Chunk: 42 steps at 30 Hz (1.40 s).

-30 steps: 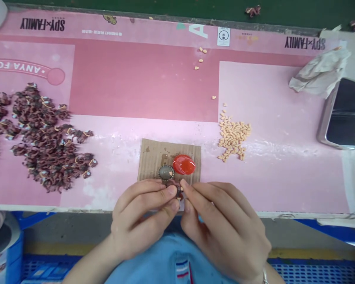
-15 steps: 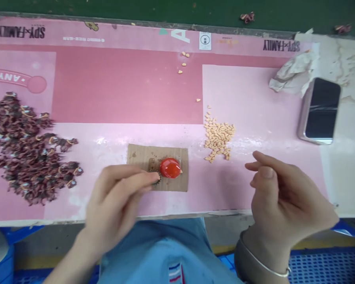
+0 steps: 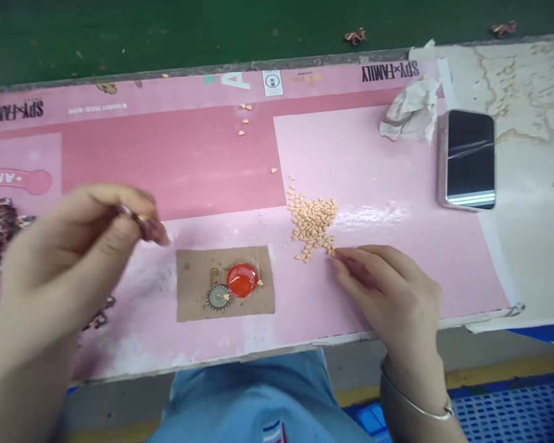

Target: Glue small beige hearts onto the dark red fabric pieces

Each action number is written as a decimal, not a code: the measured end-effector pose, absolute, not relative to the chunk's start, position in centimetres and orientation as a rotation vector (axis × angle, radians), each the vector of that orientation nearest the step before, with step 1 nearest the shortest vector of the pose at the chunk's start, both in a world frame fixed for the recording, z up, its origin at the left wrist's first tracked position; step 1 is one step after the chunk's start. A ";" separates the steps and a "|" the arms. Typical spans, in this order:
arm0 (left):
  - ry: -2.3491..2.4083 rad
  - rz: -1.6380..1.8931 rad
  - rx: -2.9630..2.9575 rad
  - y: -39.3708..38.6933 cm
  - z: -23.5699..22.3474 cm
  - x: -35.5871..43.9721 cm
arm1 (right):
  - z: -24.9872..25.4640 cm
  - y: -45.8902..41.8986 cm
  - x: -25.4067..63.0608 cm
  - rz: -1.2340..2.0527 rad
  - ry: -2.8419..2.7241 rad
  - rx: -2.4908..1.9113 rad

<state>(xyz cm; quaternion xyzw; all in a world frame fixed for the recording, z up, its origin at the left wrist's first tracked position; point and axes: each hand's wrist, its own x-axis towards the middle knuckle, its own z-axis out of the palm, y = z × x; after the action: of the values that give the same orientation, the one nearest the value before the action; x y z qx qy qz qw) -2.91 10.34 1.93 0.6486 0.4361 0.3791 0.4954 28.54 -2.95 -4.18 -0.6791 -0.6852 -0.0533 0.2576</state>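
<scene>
My left hand (image 3: pixel 69 252) is raised above the left of the pink mat (image 3: pixel 203 160), fingers pinched on a small dark maroon piece (image 3: pixel 152 229). My right hand (image 3: pixel 388 289) rests on the mat, its fingertips pinched at the near edge of a pile of small peach-coloured bits (image 3: pixel 314 221); what they hold is too small to see. Between the hands lies a brown cardboard square (image 3: pixel 194 301) with a red glossy blob (image 3: pixel 242 280) and a grey toothed cap (image 3: pixel 219 297) on it.
A heap of dark maroon pieces (image 3: pixel 0 234) lies at the far left, partly behind my left hand. A phone (image 3: pixel 468 160) and crumpled paper (image 3: pixel 410 111) sit at the right. A few peach bits (image 3: pixel 244 117) are scattered further back. Blue crates stand below the table edge.
My left hand lifted away from the cardboard to the left with a dark piece. My right hand came down from mid-air to the peach pile. The view shifted right.
</scene>
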 end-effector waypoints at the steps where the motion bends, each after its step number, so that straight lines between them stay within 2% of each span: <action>1: 1.029 0.897 1.587 9.9 1.8 -2.5 | -4.0 -2.8 28.5 -0.173 -1.888 -1.832; 5: 0.811 0.856 1.485 8.8 1.2 -2.1 | -3.3 -2.1 28.5 -0.214 -2.005 -1.790; 11: 0.834 0.866 1.431 8.7 1.4 -2.3 | -2.5 -1.0 28.9 -0.382 -2.220 -1.703; 17: 0.887 0.953 1.626 7.9 2.2 -1.8 | -2.2 -0.8 29.2 -0.163 -2.217 -1.682; 24: 0.899 0.897 2.023 7.8 2.2 -2.8 | -2.2 -0.3 29.3 -0.234 -2.269 -1.622; 28: 0.885 0.750 2.469 14.0 1.8 -2.9 | -2.7 -1.2 29.8 -0.078 -2.107 -1.712; 32: 1.517 0.506 2.271 24.4 1.0 -0.1 | -3.7 -2.4 29.7 0.040 -1.889 -1.837; 34: 1.767 0.569 2.087 29.2 0.7 1.8 | -4.1 -2.5 29.4 0.016 -1.815 -1.860; 37: 1.889 0.690 1.966 34.3 0.1 3.9 | -4.4 -2.1 29.1 -0.025 -1.798 -1.855; 42: 1.984 0.781 1.854 36.4 -1.0 4.2 | -3.8 -1.1 29.6 -0.109 -2.017 -1.756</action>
<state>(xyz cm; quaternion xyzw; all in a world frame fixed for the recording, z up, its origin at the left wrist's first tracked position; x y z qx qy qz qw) 4.22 36.42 -1.04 0.6480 0.6934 0.2729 0.1573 29.57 -1.06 -3.77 -0.6385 -0.7332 -0.0397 0.2305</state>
